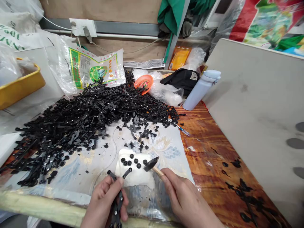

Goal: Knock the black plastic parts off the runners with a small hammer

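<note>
My left hand (101, 198) is closed around a chain of black jointed strips (116, 210), whose ends stick out above and below the fingers. My right hand (181, 191) grips a small hammer (151, 164) by its light wooden handle. The dark hammer head is raised a little, over the right side of a white pad (142, 180). On the pad sit several small black round caps (129, 162). Just behind the pad, loose black strips (144, 133) and caps lie scattered on the patterned cloth (166, 152).
A big heap of black strips (99, 110) covers the back left. A pale blue bottle (199, 91) and an orange dish (144, 83) stand behind. A thin tool (184, 130) lies at the cloth's edge. A grey panel (256, 101) bounds the right; black pieces (247, 194) lie beside it.
</note>
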`<move>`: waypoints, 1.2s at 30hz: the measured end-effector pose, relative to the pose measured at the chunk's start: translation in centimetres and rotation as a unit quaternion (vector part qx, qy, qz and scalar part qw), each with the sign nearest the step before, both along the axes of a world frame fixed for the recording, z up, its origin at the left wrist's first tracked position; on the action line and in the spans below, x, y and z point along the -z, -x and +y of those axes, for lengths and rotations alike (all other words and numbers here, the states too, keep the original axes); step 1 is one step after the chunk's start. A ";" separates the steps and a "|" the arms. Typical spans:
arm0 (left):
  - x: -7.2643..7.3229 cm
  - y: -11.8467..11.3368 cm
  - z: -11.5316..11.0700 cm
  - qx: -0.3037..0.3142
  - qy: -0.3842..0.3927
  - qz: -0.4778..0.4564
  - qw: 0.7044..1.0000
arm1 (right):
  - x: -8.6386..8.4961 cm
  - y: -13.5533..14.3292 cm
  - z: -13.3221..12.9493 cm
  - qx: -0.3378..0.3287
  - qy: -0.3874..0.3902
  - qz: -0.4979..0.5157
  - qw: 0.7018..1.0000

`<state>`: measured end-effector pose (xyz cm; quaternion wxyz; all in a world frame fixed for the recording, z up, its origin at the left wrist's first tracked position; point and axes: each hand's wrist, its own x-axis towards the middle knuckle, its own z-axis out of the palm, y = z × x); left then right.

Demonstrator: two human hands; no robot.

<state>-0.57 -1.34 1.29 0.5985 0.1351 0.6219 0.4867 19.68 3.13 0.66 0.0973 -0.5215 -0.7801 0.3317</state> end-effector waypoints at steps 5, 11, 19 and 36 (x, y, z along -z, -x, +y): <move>-0.4 -0.6 0.9 0.026 0.016 -0.005 1.000 | 0.5 0.3 -0.4 0.011 0.025 0.000 1.000; -0.1 -1.3 1.7 0.061 0.020 -0.005 0.998 | -0.1 0.4 -0.7 0.014 0.030 -0.003 0.999; 0.4 -1.7 1.8 0.042 0.017 0.017 0.999 | -0.2 0.3 -0.6 0.017 0.017 -0.004 1.000; 0.0 -1.9 1.8 0.020 0.007 0.010 1.000 | 0.2 0.3 -0.8 0.014 -0.015 -0.013 1.000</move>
